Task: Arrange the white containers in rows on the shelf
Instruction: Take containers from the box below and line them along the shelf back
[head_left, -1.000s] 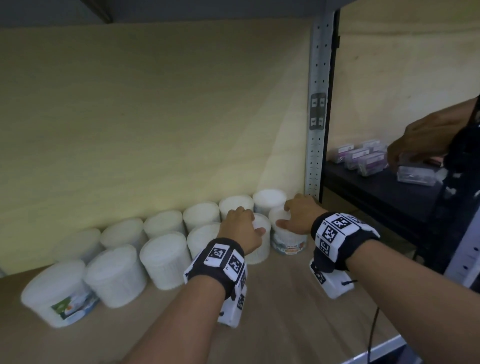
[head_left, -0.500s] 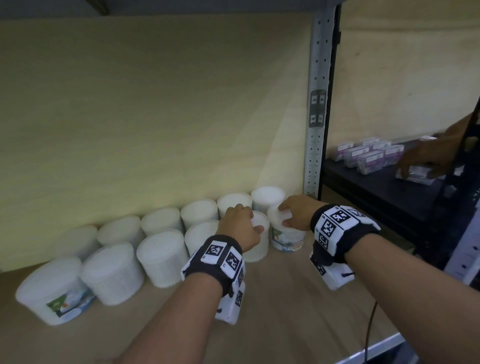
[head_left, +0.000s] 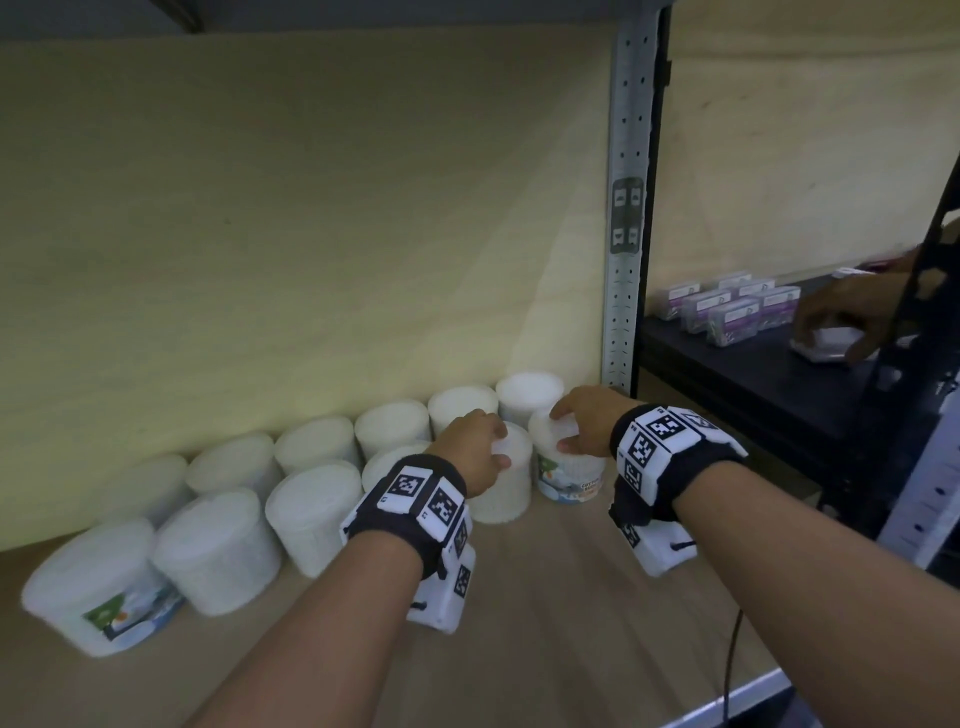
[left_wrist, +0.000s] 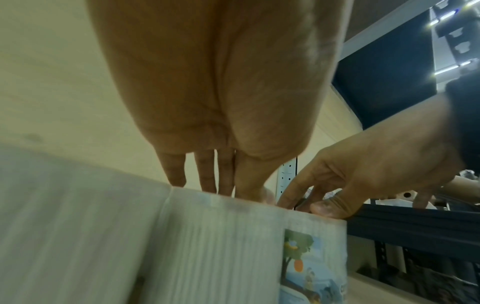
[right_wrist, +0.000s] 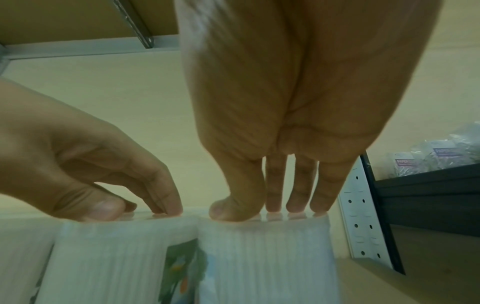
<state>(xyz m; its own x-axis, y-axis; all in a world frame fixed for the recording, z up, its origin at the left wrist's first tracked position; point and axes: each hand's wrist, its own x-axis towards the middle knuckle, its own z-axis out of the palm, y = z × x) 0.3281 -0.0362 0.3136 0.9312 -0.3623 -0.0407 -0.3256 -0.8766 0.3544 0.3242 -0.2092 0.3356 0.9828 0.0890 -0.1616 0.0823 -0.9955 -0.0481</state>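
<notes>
Twelve white round plastic containers (head_left: 311, 514) stand left of the grey perforated metal upright post (head_left: 626, 208): six in the back row and six in the front row. In the head view two of them show a coloured label. Right of the post lie about six small clear boxes with purple labels (head_left: 732, 322); blur makes that count uncertain. Three hands show. The left hand (head_left: 470, 452) and right hand (head_left: 587, 421) are left of the post, each above one black-and-white marker wristband (head_left: 415, 499). Another person's hand (head_left: 841, 317) is right of it.
</notes>
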